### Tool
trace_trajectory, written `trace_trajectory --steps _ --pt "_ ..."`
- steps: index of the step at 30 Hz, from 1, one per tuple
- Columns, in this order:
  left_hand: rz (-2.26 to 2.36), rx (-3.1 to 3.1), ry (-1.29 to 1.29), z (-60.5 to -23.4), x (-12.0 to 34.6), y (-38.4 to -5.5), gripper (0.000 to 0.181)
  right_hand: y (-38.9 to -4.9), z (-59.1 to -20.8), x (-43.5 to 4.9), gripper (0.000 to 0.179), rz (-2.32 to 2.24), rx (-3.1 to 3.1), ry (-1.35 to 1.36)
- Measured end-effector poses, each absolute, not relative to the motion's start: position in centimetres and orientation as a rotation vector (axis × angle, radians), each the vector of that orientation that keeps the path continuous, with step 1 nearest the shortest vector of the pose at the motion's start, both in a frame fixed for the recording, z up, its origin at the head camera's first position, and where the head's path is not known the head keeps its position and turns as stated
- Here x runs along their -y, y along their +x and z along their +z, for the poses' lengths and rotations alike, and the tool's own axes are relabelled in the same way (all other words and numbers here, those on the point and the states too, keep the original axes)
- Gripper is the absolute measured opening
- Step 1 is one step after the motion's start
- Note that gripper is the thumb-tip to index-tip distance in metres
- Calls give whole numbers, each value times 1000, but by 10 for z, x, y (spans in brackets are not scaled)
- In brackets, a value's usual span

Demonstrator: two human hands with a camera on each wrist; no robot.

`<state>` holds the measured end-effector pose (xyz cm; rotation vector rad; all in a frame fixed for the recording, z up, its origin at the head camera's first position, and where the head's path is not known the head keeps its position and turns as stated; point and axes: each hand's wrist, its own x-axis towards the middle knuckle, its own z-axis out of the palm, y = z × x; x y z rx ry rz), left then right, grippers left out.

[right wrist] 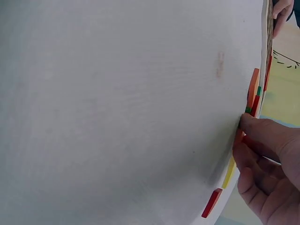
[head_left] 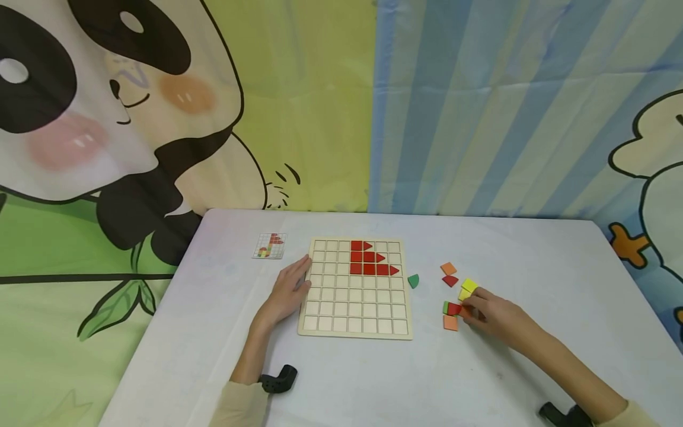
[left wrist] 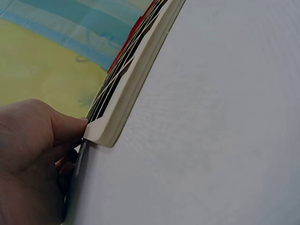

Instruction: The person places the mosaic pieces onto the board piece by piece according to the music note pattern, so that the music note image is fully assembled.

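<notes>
My left hand [head_left: 288, 290] rests along the left edge of a wooden grid board [head_left: 354, 331], fingers extended, with the thumb touching the board's corner in the left wrist view. Red square and triangular tiles [head_left: 368, 269] fill parts of the board's top three rows. To the right of the board, my right hand [head_left: 496, 317] pinches an orange tile [right wrist: 238, 136] between thumb and fingertips, low over the table. Around those fingertips lie yellow tiles [head_left: 469, 284], a red tile [head_left: 453, 309] beside a green one, and an orange square [head_left: 450, 322].
A small printed card [head_left: 269, 245] with a coloured grid picture lies left of the board. A green rounded piece [head_left: 413, 280] sits by the board's right edge. Farther back on the right are another orange tile [head_left: 448, 268] and a red piece [head_left: 450, 280]. Printed curtains hang behind the table.
</notes>
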<state>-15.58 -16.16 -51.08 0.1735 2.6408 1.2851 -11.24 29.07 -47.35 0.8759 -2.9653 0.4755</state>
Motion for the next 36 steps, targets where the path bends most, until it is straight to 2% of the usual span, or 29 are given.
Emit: trace_trajectory --steps 12,17,22,30,36 --pt "1292 -2641 172 -513 164 -155 59 -110 -472 -291 22 607 3087 791" --pt "1282 -2643 179 -513 165 -155 59 -107 -458 -282 25 771 2939 827" --pt "1280 -2644 191 -512 166 -155 59 -113 -449 -244 28 947 2825 984" --pt "1294 -2647 188 -512 163 -156 59 -152 -453 -164 20 877 2762 1252" --pt "1307 -2638 180 -510 163 -155 59 -175 -467 -122 23 817 2726 1365"
